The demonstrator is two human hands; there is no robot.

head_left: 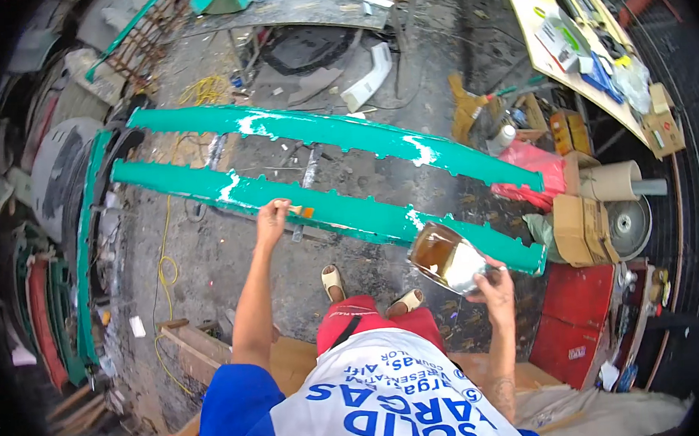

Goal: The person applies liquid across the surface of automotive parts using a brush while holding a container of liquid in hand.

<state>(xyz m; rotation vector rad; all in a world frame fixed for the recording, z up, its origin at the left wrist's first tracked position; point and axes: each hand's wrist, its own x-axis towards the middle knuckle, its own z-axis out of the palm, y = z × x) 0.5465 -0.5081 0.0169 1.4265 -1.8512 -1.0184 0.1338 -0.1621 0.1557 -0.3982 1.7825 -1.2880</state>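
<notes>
Gripping a small brush [300,212], the left hand [271,222] had its bristles on the nearer green panel [341,210], at about 11 o'clock from the person's knees. At 2 o'clock the right hand [494,285] clasped a tilted metal can [448,257] of brown liquid. That tilt looked risky: more lean could spill liquid onto the floor [231,259].

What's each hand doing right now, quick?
Left hand: closed on a small paintbrush.
Right hand: holding a metal bowl of brown liquid.
</notes>
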